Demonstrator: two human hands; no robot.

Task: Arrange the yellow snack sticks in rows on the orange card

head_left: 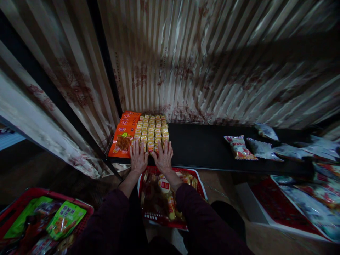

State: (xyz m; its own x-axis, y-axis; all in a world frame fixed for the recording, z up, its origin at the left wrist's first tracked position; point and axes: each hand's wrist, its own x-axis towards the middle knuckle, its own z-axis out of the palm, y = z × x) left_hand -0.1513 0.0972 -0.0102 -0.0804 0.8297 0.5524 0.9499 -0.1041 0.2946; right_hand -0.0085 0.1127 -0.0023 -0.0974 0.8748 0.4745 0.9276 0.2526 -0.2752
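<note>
Rows of small yellow wrapped snack packs (151, 128) stand close together on the black shelf (196, 143). My left hand (138, 157) lies with fingers stretched out over the front left packs of this block. Beside it, my right hand (164, 157) spreads its fingers over the front right packs. Both hands touch the near edge of the block, and neither is wrapped around a pack. Flat orange snack bags (120, 143) lie against the block's left side. Below my forearms sits a red basket (200, 177) with more wrapped snacks in it.
Several loose snack bags (240, 147) lie on the shelf's right part. A red basket (89, 209) at lower left holds green packets (66, 217). At lower right, a red and white box (268, 202) holds more bags. Striped curtain (186, 63) and dark posts (103, 53) stand behind.
</note>
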